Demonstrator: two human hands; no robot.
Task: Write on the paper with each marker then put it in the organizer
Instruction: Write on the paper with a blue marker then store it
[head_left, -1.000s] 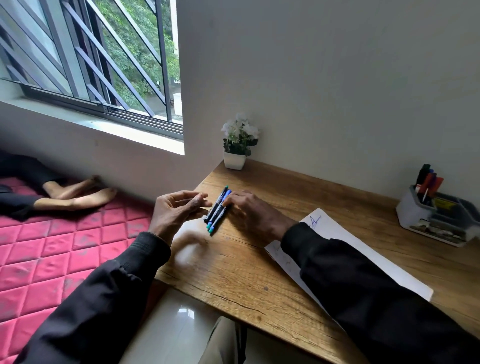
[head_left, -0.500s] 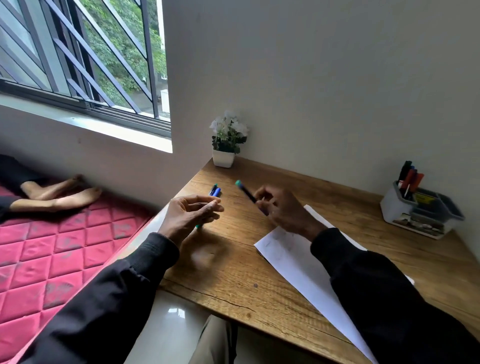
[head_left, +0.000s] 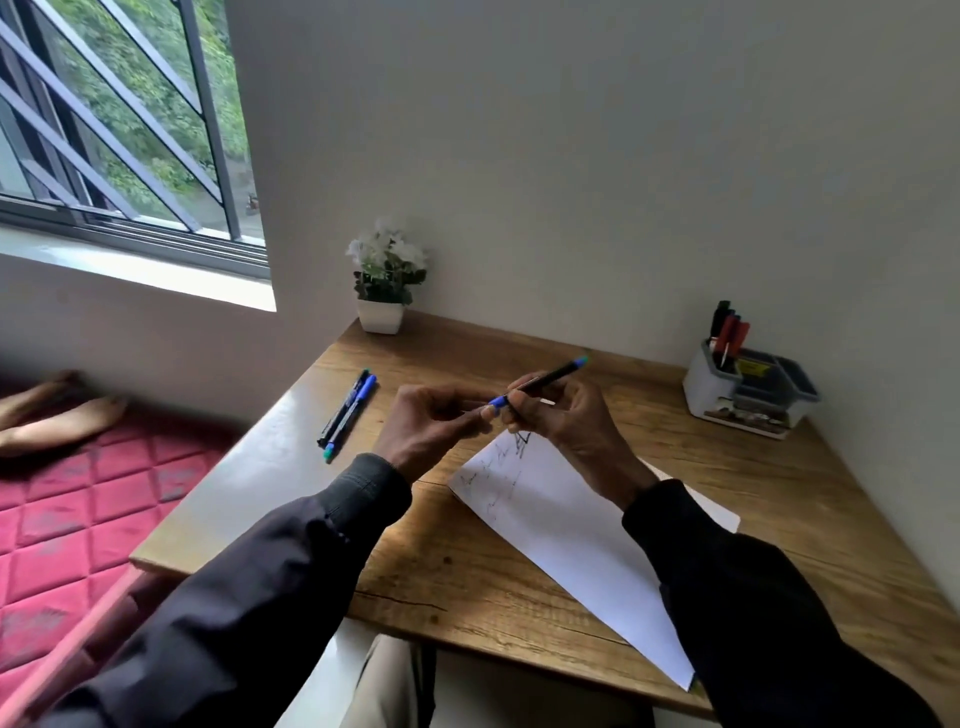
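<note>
Markers out of the organizer number three. One black marker (head_left: 540, 382) is held in the air just over the far corner of the paper (head_left: 561, 525), slanting up and away, with a blue end towards the person and a green end at the top. The right hand (head_left: 566, 415) grips its barrel with curled fingers. The left hand (head_left: 426, 426) pinches its blue end between the fingertips. The other two markers (head_left: 347, 410) lie side by side, touching, on the desk (head_left: 779, 493) well to the left of the paper.

The paper is a single white sheet, lying flat, with a few scribbles near its far corner. Beyond the paper to the right stands one grey organizer (head_left: 748, 395), with a bunch of upright markers (head_left: 730, 330) in its left compartment, too closely packed to count surely. One potted plant (head_left: 384, 280) sits beyond the paper to the left.
</note>
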